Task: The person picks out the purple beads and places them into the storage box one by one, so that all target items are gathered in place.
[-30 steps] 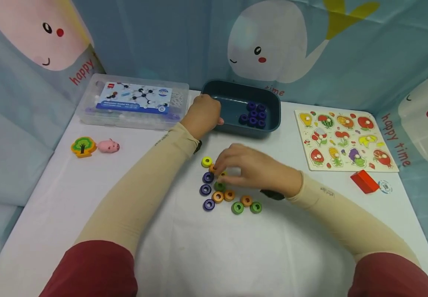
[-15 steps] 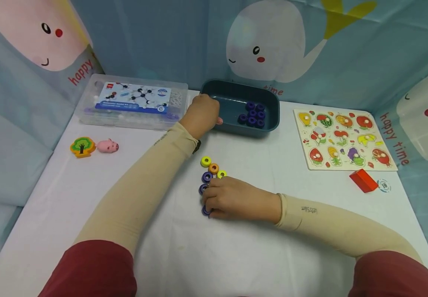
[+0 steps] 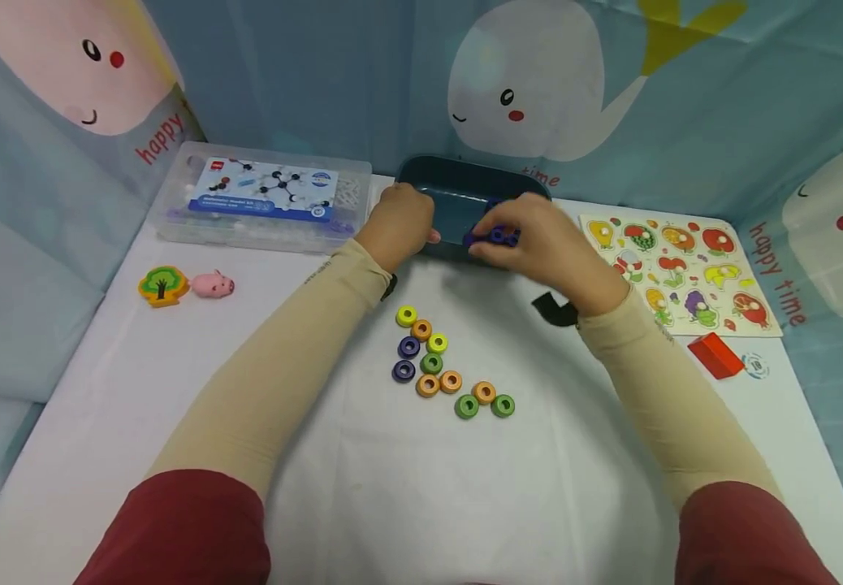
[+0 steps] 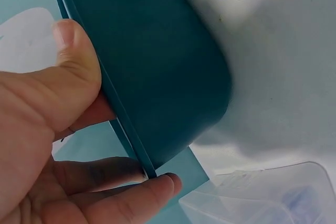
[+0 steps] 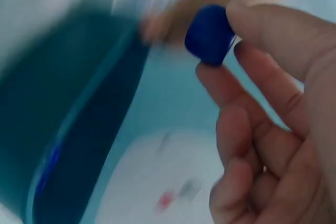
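In the head view my left hand grips the left end of a dark teal bin. The left wrist view shows its thumb and fingers round the bin's rim. My right hand is over the bin's front right side, pinching a purple ring-shaped bead between thumb and fingertips. Several more purple beads lie in the bin, partly hidden by that hand. In front of the bin, yellow, orange, green and two purple beads lie loosely grouped on the white cloth.
A clear plastic box stands left of the bin. A toy tree and pink pig lie at left. On the right are a fruit puzzle board, a red block and a small round disc.
My right hand moved from over the bead group, reached its near left end, then rose to the bin with a purple bead. Two purple beads remain in that group. My left hand stayed put.
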A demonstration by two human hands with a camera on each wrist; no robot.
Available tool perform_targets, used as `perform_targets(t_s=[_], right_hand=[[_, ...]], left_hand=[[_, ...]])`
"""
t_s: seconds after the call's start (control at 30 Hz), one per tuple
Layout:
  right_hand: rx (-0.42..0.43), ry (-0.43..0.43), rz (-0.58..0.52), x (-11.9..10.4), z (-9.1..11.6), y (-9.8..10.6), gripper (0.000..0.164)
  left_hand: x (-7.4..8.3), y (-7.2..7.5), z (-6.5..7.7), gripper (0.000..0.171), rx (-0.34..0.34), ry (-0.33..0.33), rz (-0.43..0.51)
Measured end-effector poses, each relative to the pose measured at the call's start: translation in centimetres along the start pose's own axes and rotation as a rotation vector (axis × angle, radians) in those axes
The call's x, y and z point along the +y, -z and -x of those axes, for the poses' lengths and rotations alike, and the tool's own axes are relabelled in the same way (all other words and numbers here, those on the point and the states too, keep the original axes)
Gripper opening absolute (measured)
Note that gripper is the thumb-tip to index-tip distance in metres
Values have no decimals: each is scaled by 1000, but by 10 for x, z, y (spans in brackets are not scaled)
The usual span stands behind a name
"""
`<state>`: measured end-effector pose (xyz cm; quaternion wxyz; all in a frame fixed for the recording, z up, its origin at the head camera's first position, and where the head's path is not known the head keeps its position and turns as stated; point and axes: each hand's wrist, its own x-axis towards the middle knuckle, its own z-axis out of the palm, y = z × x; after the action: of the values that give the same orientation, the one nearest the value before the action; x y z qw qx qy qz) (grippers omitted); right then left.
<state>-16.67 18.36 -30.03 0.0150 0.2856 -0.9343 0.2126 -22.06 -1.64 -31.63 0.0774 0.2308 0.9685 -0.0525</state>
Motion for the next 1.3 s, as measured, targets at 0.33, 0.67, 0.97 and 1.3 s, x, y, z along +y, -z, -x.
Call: perform_targets(t_s=[0.33,0.67,0.97,1.3], right_hand=[[-44,-419,59,74,-52,-24,28],[-49,-456,111,86,-58,-39,24],[-34,-416,95,77,-53,-33,23],[-117,152,101,-42,7,-48,15]], left_hand=[[3,-3,-3,47,-25,-3,49],[6,0,-2,48,-7,-21,43],[4,1,-1,48,0,-11,34],[0,-1,0,52,26,13,20]])
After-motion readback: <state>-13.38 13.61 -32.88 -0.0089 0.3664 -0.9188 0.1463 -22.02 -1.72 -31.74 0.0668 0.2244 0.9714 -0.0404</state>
